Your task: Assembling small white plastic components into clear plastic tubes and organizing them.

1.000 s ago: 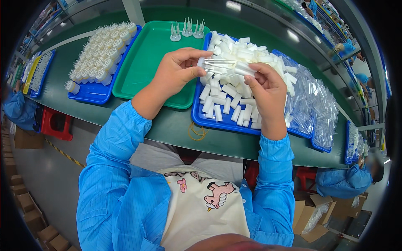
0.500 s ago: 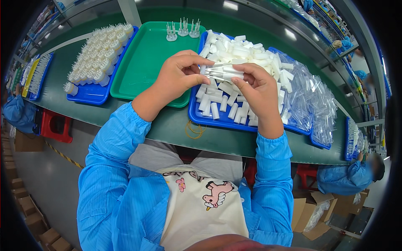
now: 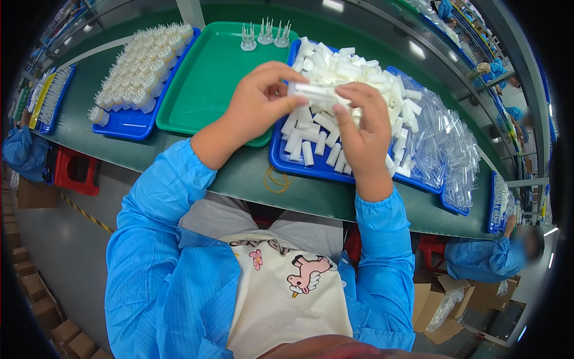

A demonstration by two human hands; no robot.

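"One white piece (image 3: 314, 91) sits between 12 and 1 o'clock on my feed, blurred. What has hold of it?"

"The left hand (image 3: 257, 99), for certain: I see thumb and fingers pinched on its 9 o'clock end, only the piece's thickness apart. The right hand (image 3: 366, 119) curls at its 3 o'clock end, thumb and fingers slightly parted; with the blur, I cannot tell whether it grips."

"And the containers?"

"I have a green tray (image 3: 203, 84) at 11 o'clock, mostly bare, with three pronged pieces (image 3: 248, 42) standing near its 1 o'clock corner. Beneath the hands, toward 1 o'clock, a blue tray (image 3: 280, 157) is heaped with short white cylinders (image 3: 382, 81)."

"Farther round?"

"Clear tubes (image 3: 445, 143) lie piled over blue trays (image 3: 455, 208) between 2 and 3 o'clock. At 10 o'clock I make out another blue tray (image 3: 119, 129), packed with prong-topped white pieces (image 3: 140, 72). These trays rest on the dark green tabletop (image 3: 233, 176)."
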